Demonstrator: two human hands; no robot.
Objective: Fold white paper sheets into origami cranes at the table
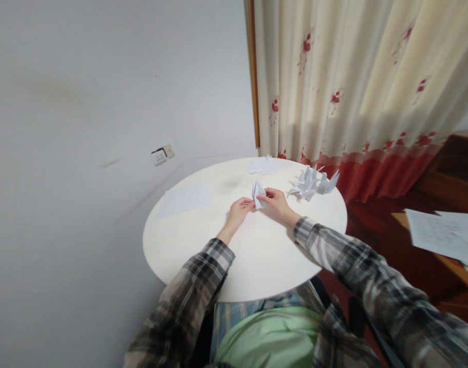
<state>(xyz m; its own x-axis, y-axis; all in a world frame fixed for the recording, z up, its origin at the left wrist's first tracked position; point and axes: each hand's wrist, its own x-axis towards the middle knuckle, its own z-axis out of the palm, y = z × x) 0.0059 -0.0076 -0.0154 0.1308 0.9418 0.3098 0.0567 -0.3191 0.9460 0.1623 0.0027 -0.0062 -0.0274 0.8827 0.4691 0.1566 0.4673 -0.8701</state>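
Note:
A small piece of folded white paper (pixel 258 190), pointed at the top, stands above the middle of the round white table (pixel 203 245). My right hand (pixel 276 202) pinches it from the right, thumb across its front face. From the left, my left hand (pixel 241 208) has its fingers closed at the paper's lower left edge. Several folded paper figures (pixel 308 183) with pointed tips lie in a cluster to the right of my right hand.
Flat white sheets (pixel 184 199) lie at the table's left, and more paper (pixel 263 165) at its far edge. A wall with a socket (pixel 158 157) borders the left. A flowered curtain (pixel 333 92) hangs behind. Written sheets (pixel 443 232) rest on wooden furniture at right.

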